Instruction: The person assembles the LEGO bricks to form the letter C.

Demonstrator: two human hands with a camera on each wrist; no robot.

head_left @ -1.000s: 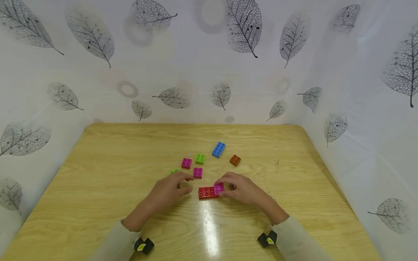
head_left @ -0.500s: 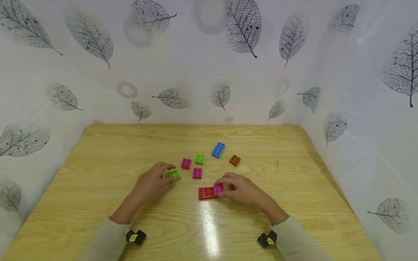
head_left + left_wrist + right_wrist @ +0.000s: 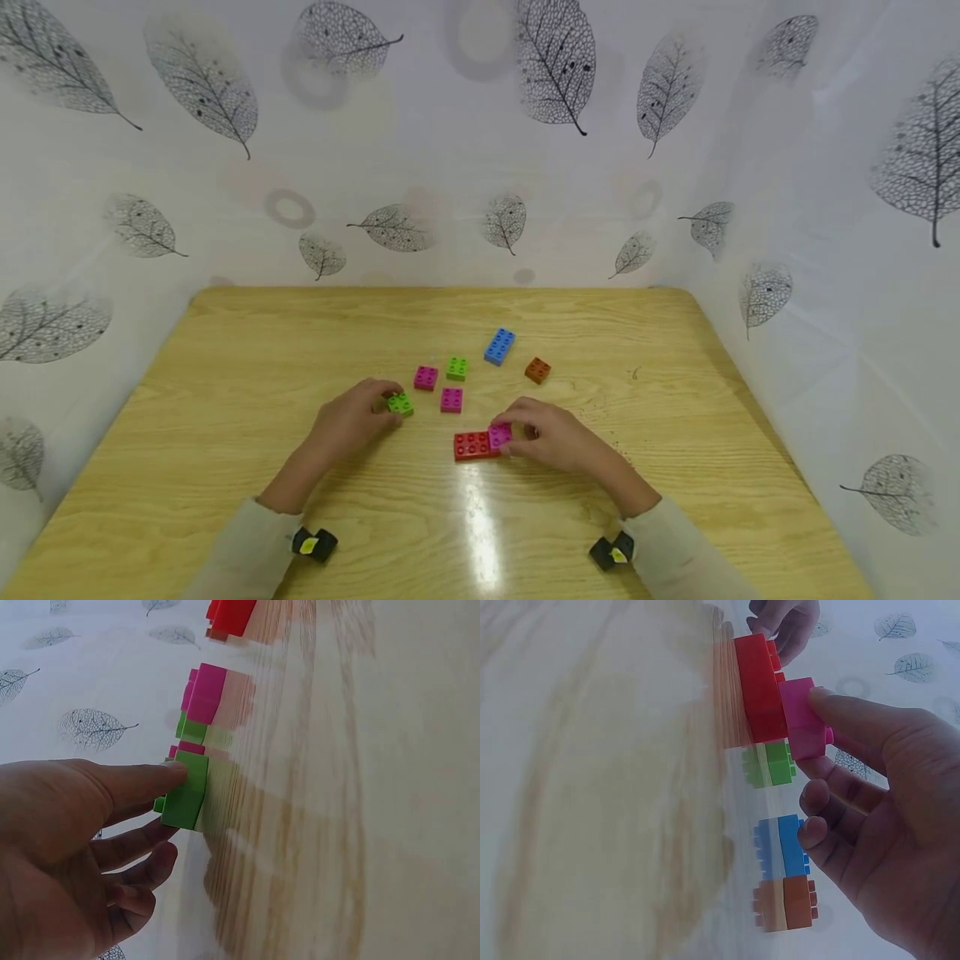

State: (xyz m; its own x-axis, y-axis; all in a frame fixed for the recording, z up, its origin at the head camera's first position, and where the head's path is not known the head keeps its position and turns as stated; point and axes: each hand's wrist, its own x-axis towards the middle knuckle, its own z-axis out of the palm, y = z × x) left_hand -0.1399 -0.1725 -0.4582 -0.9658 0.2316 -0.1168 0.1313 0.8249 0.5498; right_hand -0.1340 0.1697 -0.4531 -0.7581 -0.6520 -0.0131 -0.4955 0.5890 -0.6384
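Observation:
My left hand point(image 3: 352, 423) pinches a green brick point(image 3: 401, 404) between thumb and fingers at the left of the group; the left wrist view shows the thumb pressed on the side of this green brick point(image 3: 185, 791). My right hand point(image 3: 553, 433) grips a small pink brick point(image 3: 498, 437) that sits on the right end of a long red brick point(image 3: 471, 445). In the right wrist view the pink brick point(image 3: 804, 718) stands on top of the red brick point(image 3: 760, 690), thumb against its near side.
Beyond the hands lie two magenta bricks point(image 3: 426, 377), another green brick point(image 3: 457, 368), a long blue brick point(image 3: 499, 346) and a brown-orange brick point(image 3: 537, 370). They rest on a wooden table point(image 3: 300, 325), with a leaf-patterned white sheet point(image 3: 442, 150) behind and at the sides.
My left hand has moved left from near the red brick to the green brick and now pinches it. The right hand stays on the pink brick.

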